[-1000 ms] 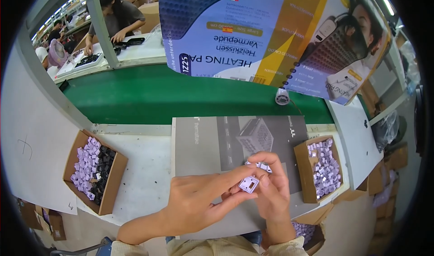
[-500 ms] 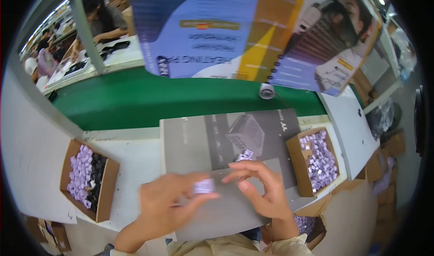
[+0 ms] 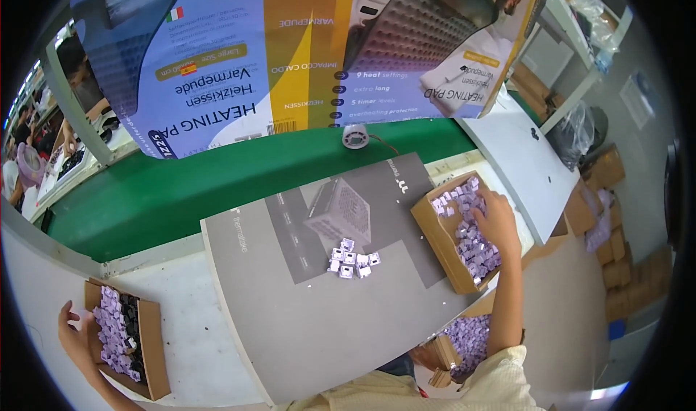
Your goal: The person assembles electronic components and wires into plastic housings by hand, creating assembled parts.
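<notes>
My left hand (image 3: pixel 77 336) is at the left rim of the left cardboard box (image 3: pixel 151 346), fingers bent and apart. A blurred pale lilac patch shows by its fingertips; whether it is a held piece is unclear. That box holds lilac pieces (image 3: pixel 111 331) beside black ones (image 3: pixel 133 324). Over the right cardboard box (image 3: pixel 438 245), my right hand (image 3: pixel 500 222) reaches down, its parted fingertips among lilac keyboard switches (image 3: pixel 475 255). Several loose lilac switches (image 3: pixel 346 260) lie clustered on the grey printed cardboard (image 3: pixel 290 324) between the boxes.
A large printed carton sheet (image 3: pixel 239 55) hangs across the far side above a green belt (image 3: pixel 196 182). Under it stands a small round white device (image 3: pixel 355 137). Another box of lilac switches (image 3: pixel 467 338) is below the table's right edge. A white board (image 3: pixel 518 164) stands far right.
My hands have parted from the middle: the left, which held a lilac piece, went to the left box, the right into the right box. The view has shifted and uncovered the cluster.
</notes>
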A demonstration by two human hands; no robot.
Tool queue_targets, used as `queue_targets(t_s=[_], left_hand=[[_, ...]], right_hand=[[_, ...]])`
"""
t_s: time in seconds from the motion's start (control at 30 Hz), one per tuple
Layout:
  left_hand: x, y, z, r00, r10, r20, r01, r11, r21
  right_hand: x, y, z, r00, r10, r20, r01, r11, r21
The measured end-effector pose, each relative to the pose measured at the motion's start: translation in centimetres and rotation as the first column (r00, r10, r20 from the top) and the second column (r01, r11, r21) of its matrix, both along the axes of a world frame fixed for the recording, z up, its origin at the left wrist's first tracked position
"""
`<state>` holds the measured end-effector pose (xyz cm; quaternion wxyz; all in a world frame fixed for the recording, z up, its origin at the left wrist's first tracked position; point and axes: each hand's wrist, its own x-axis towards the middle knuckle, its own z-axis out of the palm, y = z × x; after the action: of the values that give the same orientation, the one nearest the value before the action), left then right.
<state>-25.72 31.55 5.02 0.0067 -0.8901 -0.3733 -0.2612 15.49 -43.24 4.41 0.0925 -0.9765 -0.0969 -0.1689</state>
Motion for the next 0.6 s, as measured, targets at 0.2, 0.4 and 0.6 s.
queue_targets(t_s=[0.2, 0.4, 0.6], left_hand=[[4.3, -12.6, 3.4, 0.983, 0.073, 0.166, -0.063, 0.996, -0.065], [9.7, -24.6, 7.0, 0.933, -0.279, 0.226, 0.318, 0.934, -0.163], [16.0, -29.7, 6.5, 0.791, -0.567, 0.231, 0.611, 0.714, -0.342]], right_hand=[[2.0, 0.8, -1.2, 0.999, -0.051, 0.014, 0.053, 0.993, -0.102], [1.3, 2.0, -1.7, 0.987, -0.149, -0.055, 0.128, 0.953, -0.276], [-1.6, 4.4, 2.0, 0.984, -0.022, 0.175, 0.022, 1.0, 0.003]])
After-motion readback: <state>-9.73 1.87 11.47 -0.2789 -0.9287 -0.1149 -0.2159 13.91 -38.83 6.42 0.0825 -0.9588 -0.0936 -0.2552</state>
